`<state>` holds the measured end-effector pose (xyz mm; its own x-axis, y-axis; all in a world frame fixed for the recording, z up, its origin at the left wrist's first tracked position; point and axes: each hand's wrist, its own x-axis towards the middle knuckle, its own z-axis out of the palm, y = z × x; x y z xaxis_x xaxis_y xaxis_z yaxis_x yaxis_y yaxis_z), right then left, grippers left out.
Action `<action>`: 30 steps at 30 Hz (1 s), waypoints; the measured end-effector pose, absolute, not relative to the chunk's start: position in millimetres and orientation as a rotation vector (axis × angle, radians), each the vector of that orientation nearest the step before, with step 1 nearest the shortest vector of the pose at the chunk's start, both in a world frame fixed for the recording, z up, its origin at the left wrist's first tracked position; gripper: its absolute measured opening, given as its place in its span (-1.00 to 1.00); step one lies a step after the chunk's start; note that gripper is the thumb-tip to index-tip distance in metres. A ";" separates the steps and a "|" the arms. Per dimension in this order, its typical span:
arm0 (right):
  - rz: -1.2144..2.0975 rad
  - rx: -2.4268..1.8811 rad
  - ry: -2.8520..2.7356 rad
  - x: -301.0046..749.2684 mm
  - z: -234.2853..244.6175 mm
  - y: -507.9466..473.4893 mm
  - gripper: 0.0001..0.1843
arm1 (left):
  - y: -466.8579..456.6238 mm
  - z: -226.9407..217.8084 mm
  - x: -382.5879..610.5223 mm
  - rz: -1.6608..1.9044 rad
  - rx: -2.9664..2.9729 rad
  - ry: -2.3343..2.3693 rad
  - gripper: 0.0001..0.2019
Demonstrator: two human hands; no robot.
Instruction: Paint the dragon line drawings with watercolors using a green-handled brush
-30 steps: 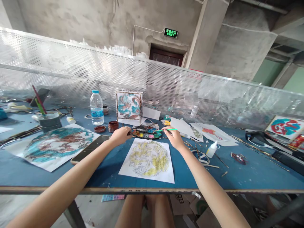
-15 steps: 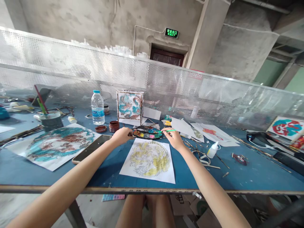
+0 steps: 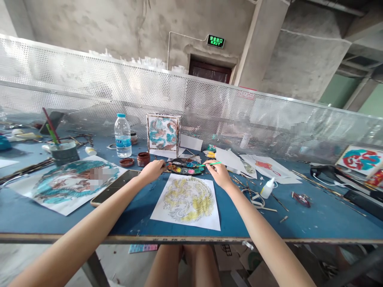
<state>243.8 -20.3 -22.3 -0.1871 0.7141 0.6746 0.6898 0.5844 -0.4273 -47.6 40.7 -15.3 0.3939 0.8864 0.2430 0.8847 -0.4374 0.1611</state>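
Note:
A dark paint palette (image 3: 185, 167) with several coloured wells lies on the blue table (image 3: 314, 217). My left hand (image 3: 152, 170) is closed on the palette's left edge. My right hand (image 3: 219, 172) pinches a thin green paintbrush (image 3: 211, 164), whose tip rests over the palette's right side. Just in front of the palette lies a white sheet with a round drawing partly coloured yellow (image 3: 187, 200), between my two forearms.
To the left lie a phone (image 3: 113, 187), a large teal and brown painting (image 3: 70, 183), a brush cup (image 3: 64, 151), a water bottle (image 3: 122, 136) and small paint jars (image 3: 143, 158). A framed picture (image 3: 163, 133) leans on the perforated screen. Papers, a glue bottle (image 3: 267, 187) and sticks lie right.
Almost nothing differs. The view has shifted very slightly and both hands stay at the palette with the brush tip over it.

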 end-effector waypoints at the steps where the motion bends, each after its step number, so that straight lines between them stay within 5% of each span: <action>1: 0.035 -1.131 -1.907 243.8 -22.5 -20.1 -0.70 | 41.1 -15.8 -47.9 0.457 2.625 1.665 -0.79; 30: 0.042 -1.126 -1.969 243.0 -21.5 -20.0 -0.73 | 39.6 -19.8 -46.7 0.357 2.667 1.693 -0.74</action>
<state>243.0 -20.0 -21.5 -0.2383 0.7216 0.6500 0.6933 0.5951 -0.4065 -46.7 39.6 -19.8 0.4078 0.8891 0.2079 0.8974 -0.4322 0.0884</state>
